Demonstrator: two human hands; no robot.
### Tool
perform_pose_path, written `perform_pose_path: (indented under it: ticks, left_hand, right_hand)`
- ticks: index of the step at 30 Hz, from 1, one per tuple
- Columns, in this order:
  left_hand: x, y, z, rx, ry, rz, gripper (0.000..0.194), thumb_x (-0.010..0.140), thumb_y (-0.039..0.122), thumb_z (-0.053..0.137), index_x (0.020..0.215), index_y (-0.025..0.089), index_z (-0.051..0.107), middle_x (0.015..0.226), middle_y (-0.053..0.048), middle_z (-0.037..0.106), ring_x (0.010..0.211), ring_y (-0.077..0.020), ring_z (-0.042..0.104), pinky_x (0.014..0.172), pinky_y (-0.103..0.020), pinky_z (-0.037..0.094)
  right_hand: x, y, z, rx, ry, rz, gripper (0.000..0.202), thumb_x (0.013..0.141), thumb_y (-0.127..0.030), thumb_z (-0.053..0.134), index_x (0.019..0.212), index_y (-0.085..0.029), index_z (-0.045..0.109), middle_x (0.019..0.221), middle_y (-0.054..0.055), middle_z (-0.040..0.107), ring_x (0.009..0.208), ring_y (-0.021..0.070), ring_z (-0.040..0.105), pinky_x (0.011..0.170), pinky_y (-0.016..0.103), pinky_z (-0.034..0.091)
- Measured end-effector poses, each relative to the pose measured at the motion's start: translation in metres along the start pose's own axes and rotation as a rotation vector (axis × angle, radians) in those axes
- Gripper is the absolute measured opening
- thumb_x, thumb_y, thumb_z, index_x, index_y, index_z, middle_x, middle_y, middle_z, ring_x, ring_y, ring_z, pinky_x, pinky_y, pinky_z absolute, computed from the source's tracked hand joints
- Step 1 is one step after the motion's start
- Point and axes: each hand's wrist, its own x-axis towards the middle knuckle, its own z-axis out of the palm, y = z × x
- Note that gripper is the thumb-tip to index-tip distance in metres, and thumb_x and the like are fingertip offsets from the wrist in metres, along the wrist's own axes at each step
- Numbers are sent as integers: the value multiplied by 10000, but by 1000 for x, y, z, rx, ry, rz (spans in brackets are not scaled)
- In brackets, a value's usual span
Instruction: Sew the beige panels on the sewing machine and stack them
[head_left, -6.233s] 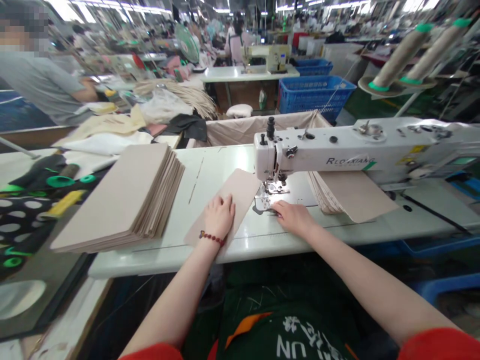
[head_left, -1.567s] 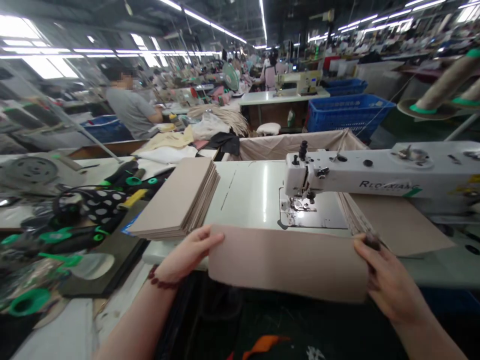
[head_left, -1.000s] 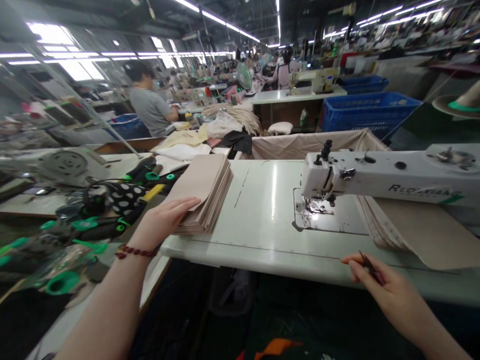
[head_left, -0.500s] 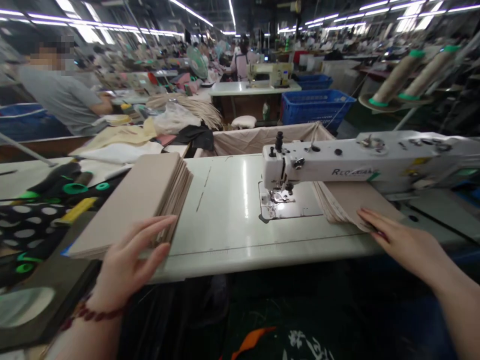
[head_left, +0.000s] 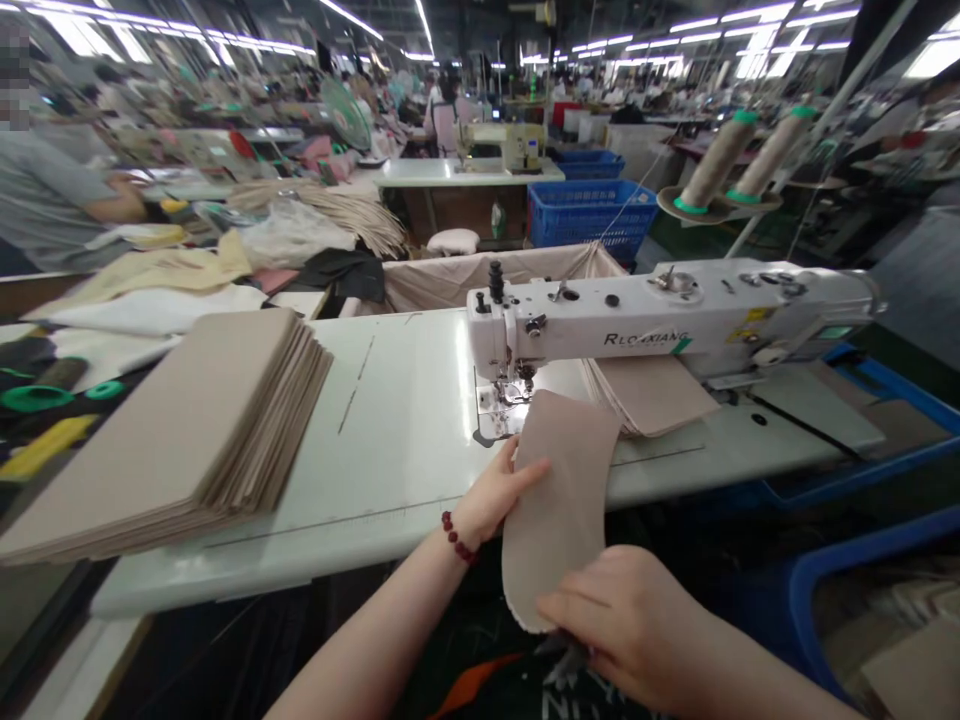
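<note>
A beige fabric panel [head_left: 566,500] with rounded corners is tilted up in front of the sewing machine [head_left: 581,325], near the table's front edge. My left hand [head_left: 495,495] pinches its left edge, thumb on top and the other fingers mostly hidden. The panel's lower end is in the closed fingers of my right hand [head_left: 630,615], and its edge there looks ragged. Under the machine arm lies a stack of similar beige panels [head_left: 664,392]. A taller stack of beige panels [head_left: 165,420] rests on the left part of the table.
Two thread cones [head_left: 716,165] stand behind the machine. A blue bin [head_left: 806,600] with beige pieces is low at right. Loose cloth [head_left: 150,275] lies behind the left stack, and a co-worker [head_left: 45,190] sits at far left.
My left hand has left the tall stack and moved right to the panel. My right hand has drawn a panel from the machine-side stack toward me. The view has turned right.
</note>
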Motion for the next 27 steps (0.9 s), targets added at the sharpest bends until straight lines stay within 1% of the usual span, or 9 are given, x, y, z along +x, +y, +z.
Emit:
perform_pose_path:
  ticks: [2, 4, 7, 9, 11, 14, 19, 22, 27]
  left_hand:
    - [-13, -5, -15, 169, 74, -8, 912, 871, 334, 681, 1554, 297, 79, 1162, -121, 668, 910, -263, 704, 818, -438, 577]
    - [-33, -9, -37, 450, 208, 75, 950, 888, 305, 641, 1564, 316, -26, 1159, -109, 656, 936, -262, 695, 867, -471, 555]
    - [-61, -14, -71, 1037, 540, 285, 805, 878, 289, 628, 1560, 307, 201, 1412, -164, 468, 1238, -351, 539, 1054, -576, 396]
    - [-73, -16, -90, 1384, 639, 369, 703, 872, 238, 612, 1517, 311, 341, 1560, -149, 278, 1412, -405, 313, 1127, -644, 231]
    - [-78, -17, -103, 1589, 506, 385, 662, 901, 155, 519, 1516, 326, 340, 1594, -98, 251, 1466, -358, 217, 1158, -641, 145]
    - [-77, -15, -115, 1676, 261, 335, 616, 962, 142, 394, 1538, 323, 274, 1564, -48, 343, 1458, -252, 283, 1195, -562, 154]
    - [-62, -4, -125, 1652, 232, 322, 609, 984, 441, 474, 1541, 296, 275, 1589, -57, 288, 1475, -264, 231, 1209, -508, 170]
    - [-42, 3, -125, 1650, 227, 347, 579, 981, 464, 473, 1522, 336, 313, 1576, -51, 308, 1466, -276, 243, 1205, -538, 141]
    - [-15, 10, -119, 1627, 237, 375, 567, 946, 472, 535, 1482, 358, 391, 1532, -54, 363, 1449, -303, 259, 1194, -587, 88]
  right_hand:
    - [12, 6, 14, 246, -97, -49, 217, 884, -329, 618, 1074, -239, 672, 878, -11, 731, 757, 137, 655, 647, 243, 427]
    - [28, 25, 22, 441, -102, -26, 252, 921, -417, 585, 1071, -239, 680, 934, -11, 736, 767, 115, 657, 653, 206, 442]
    - [65, 67, 30, 353, 100, 208, 301, 990, -406, 459, 1145, -242, 658, 1073, 14, 727, 862, 138, 668, 743, 232, 489]
    - [99, 95, 37, 107, 203, 326, 338, 987, -322, 441, 1288, -264, 581, 1261, 28, 667, 1029, 184, 657, 830, 292, 512]
    - [132, 117, 44, -105, 190, 357, 486, 963, -238, 419, 1445, -299, 432, 1449, 29, 528, 1149, 218, 617, 836, 338, 536]
    - [161, 138, 50, -274, 129, 328, 578, 935, -207, 429, 1498, -315, 351, 1507, 31, 454, 1122, 223, 636, 796, 345, 557]
    - [145, 154, 53, -311, 103, 300, 551, 929, -225, 451, 1468, -332, 407, 1482, 1, 484, 1095, 216, 650, 808, 339, 555]
    - [133, 159, 56, -304, 134, 298, 550, 920, -188, 440, 1457, -308, 427, 1484, -3, 483, 1142, 215, 625, 847, 347, 545]
    - [134, 161, 61, -305, 168, 299, 561, 898, -179, 468, 1446, -296, 446, 1484, 12, 485, 1137, 232, 625, 848, 365, 546]
